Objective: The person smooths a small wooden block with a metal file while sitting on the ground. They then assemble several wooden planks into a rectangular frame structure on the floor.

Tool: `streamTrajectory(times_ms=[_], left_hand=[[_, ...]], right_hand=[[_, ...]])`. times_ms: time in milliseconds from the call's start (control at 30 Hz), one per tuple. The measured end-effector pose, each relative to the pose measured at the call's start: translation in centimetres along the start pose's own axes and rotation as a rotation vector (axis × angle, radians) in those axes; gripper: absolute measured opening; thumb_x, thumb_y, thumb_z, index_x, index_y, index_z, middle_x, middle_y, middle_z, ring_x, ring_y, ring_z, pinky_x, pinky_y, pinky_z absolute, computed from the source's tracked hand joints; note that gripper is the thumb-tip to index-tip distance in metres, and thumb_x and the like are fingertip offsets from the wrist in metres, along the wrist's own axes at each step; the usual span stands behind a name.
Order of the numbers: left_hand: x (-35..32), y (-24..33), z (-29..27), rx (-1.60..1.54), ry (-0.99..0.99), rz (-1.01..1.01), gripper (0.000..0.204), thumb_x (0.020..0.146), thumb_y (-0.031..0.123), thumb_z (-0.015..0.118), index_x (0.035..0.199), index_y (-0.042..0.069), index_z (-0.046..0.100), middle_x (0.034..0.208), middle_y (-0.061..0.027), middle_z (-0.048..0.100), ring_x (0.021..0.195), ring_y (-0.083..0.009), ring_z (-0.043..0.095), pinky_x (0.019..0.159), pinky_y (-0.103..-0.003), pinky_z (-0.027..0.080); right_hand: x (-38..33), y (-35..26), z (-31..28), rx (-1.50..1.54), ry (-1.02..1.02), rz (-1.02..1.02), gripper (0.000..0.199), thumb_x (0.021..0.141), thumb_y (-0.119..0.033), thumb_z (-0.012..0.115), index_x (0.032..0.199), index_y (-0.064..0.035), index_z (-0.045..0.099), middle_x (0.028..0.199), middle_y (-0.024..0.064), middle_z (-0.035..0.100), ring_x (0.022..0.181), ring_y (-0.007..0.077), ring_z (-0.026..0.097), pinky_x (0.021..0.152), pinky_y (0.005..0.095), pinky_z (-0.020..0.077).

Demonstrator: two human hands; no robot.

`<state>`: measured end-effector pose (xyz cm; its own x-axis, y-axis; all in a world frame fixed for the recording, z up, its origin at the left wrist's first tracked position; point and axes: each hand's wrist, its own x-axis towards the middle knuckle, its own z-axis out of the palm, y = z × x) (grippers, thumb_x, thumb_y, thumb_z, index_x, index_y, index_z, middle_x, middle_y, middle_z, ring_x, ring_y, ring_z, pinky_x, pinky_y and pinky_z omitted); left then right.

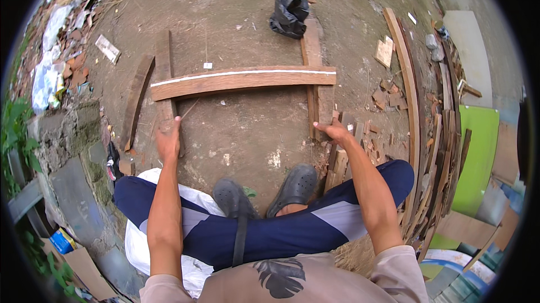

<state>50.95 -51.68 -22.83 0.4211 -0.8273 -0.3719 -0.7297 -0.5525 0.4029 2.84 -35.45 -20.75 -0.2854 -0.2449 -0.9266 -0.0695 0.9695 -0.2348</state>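
Note:
A wooden beam point(242, 82) with a white strip along its top lies crosswise over a left plank point(163, 55) and a right plank point(311, 50) on the ground. My left hand point(168, 141) is at the near end of the left plank, thumb stretched forward and spread from the fingers. At the near end of the right plank is my right hand point(335, 130), its thumb pointing inward across the wood and its index finger pointing forward. The other fingers of both hands are partly hidden.
A black plastic bag point(289, 12) rests by the right plank's far end. Left of the planks lies a curved wood piece point(136, 102). Long boards point(406, 72) and scraps are piled at right. A concrete block wall point(73, 162) and rubble stand at left.

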Motion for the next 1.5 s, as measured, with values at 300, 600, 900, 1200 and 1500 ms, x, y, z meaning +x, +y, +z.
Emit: streamTrajectory(times_ms=[300,600,900,1200,1500], left_hand=[[3.9,-7.7,4.8,-1.061,-0.009,-0.77,0.097,0.089,0.072,0.049,0.151,-0.001,0.036,0.158,-0.0162,0.037,0.145,-0.0343,0.035,0.119,-0.048,0.025],[6.7,-10.0,5.5,-1.178,-0.162,-0.789,0.065,0.102,0.051,0.032,0.148,0.005,0.044,0.152,-0.0136,0.047,0.139,-0.0346,0.043,0.118,-0.052,0.03],[2.4,-3.9,4.5,-0.564,0.304,-0.749,0.066,0.098,0.047,0.048,0.141,-0.002,0.048,0.148,-0.0189,0.049,0.131,-0.039,0.05,0.114,-0.05,0.035],[-11.1,20.9,10.9,-0.043,-0.044,1.195,0.058,0.09,0.031,0.072,0.133,-0.003,0.056,0.134,-0.0251,0.058,0.128,-0.0395,0.052,0.109,-0.047,0.04],[-14.6,35.2,21.2,0.559,-0.54,1.031,0.076,0.094,0.07,0.041,0.13,0.006,0.064,0.117,-0.0276,0.068,0.113,-0.043,0.064,0.096,-0.048,0.049]], right_hand=[[1.9,2.8,0.6,0.503,-0.01,0.039,0.107,0.084,-0.06,0.072,0.156,0.0017,0.022,0.165,0.019,0.015,0.15,0.0351,0.022,0.117,0.0562,0.0313],[2.9,4.4,0.9,0.616,0.136,0.047,0.089,0.077,-0.035,0.088,0.138,0.0151,0.046,0.15,0.0246,0.044,0.136,0.0372,0.045,0.108,0.0574,0.0424],[2.5,5.3,1.5,0.777,0.206,0.065,0.08,0.077,-0.029,0.089,0.135,0.0119,0.052,0.147,0.0214,0.049,0.13,0.0342,0.051,0.108,0.0567,0.0419],[2.9,5.8,3.6,1.056,0.152,0.064,0.06,0.088,-0.036,0.078,0.128,0.0039,0.059,0.128,0.013,0.064,0.113,0.0252,0.061,0.1,0.0456,0.0465],[2.8,4.3,5.8,1.169,0.23,0.199,0.077,0.083,-0.035,0.083,0.13,0.0154,0.049,0.127,0.028,0.062,0.116,0.0333,0.061,0.1,0.048,0.0479]])
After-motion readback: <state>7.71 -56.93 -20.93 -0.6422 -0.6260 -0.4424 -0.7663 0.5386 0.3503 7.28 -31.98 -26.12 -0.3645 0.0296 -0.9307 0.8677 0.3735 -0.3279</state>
